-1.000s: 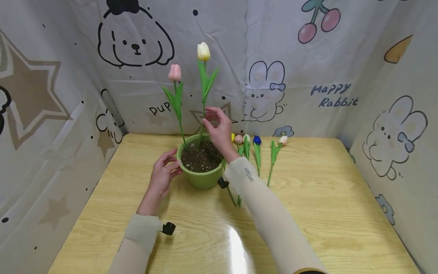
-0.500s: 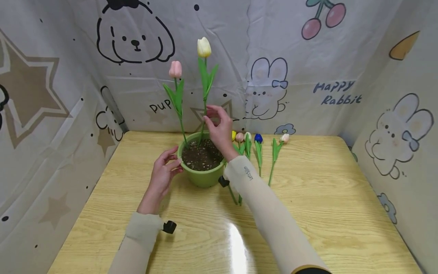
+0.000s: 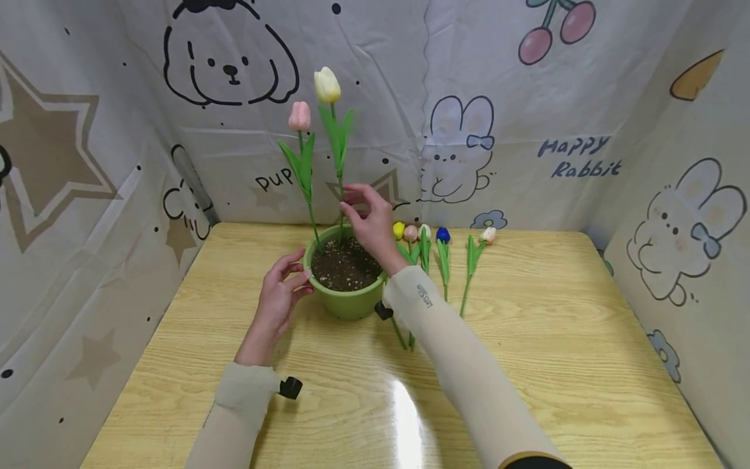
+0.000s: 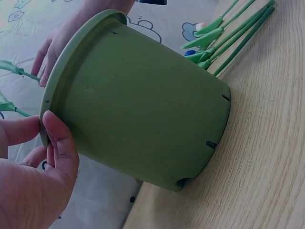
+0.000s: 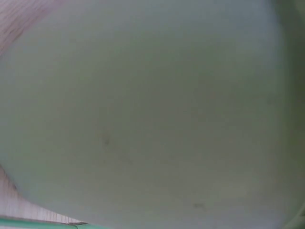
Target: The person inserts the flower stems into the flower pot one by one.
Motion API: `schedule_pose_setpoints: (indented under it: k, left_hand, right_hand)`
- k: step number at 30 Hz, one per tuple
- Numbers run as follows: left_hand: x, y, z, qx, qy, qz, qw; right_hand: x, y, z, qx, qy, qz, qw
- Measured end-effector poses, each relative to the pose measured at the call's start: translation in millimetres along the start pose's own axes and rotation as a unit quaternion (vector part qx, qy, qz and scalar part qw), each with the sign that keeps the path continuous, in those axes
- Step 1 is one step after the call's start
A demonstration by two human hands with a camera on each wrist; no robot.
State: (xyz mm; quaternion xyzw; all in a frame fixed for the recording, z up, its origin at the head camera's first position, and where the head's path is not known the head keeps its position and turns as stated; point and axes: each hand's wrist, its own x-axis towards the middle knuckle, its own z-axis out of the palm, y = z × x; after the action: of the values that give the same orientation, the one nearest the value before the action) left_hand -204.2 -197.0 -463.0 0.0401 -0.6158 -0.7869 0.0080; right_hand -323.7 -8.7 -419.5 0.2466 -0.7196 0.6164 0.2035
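Observation:
A green flowerpot (image 3: 347, 303) filled with dark soil (image 3: 344, 266) stands on the table. My left hand (image 3: 280, 290) pinches its rim on the left side; the left wrist view shows thumb and fingers (image 4: 61, 138) on either side of that rim. With thumb and fingertips my right hand (image 3: 370, 218) holds the stem of a white-yellow tulip (image 3: 327, 85), whose lower end is in the soil. To its left a pink tulip (image 3: 299, 116) stands in the pot, leaning slightly. Blurred pot wall (image 5: 152, 114) fills most of the right wrist view.
Several tulips lie on the wooden table (image 3: 527, 339) right of the pot, among them a yellow one (image 3: 398, 230), a blue one (image 3: 443, 235) and a pale pink one (image 3: 487, 235). Printed cloth (image 3: 375, 130) hangs behind the table and at its sides.
My right hand has shifted slightly left, and the white-yellow tulip's head has tilted left toward the pink one. The left hand keeps its place on the rim.

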Motion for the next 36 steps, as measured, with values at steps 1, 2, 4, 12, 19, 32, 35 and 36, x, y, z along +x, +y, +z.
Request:
schedule_pose_setpoints:
  k: [1, 2, 4, 12, 19, 32, 35, 36]
  left_hand:
    - [-0.2, 0.0, -0.1, 0.000, 0.000, 0.000, 1.0000]
    - [-0.3, -0.2, -0.1, 0.001, 0.001, 0.000, 1.0000]
    - [-0.7, -0.3, -0.4, 0.003, 0.000, -0.001, 1.0000]
    - [0.5, -1.9, 0.6, -0.002, 0.003, -0.003, 1.0000]
    - [1.0, -1.5, 1.0, -0.003, 0.007, -0.002, 1.0000]
    - [1.7, -1.8, 0.9, -0.004, 0.007, 0.000, 1.0000]
    - [1.2, -2.2, 0.3, -0.002, 0.006, 0.000, 1.0000]
    - [1.0, -2.1, 0.3, -0.002, 0.006, 0.001, 1.0000]
  right_hand:
    - [-0.2, 0.1, 0.0, -0.002, -0.006, 0.001, 1.000]
    - [-0.3, 0.4, 0.1, -0.004, -0.012, 0.002, 1.000]
    - [-0.3, 1.5, 0.5, -0.004, -0.021, 0.003, 1.000]
    - [0.4, 5.7, 2.2, -0.007, -0.044, 0.018, 0.999]
    - [1.6, 3.6, 1.3, -0.038, -0.074, 0.032, 0.996]
    - [0.6, 4.3, 1.5, -0.091, -0.126, 0.054, 0.986]
    - [0.5, 4.7, 2.3, -0.094, -0.120, 0.060, 0.987]
    - [0.6, 4.7, 2.4, -0.095, -0.119, 0.062, 0.986]
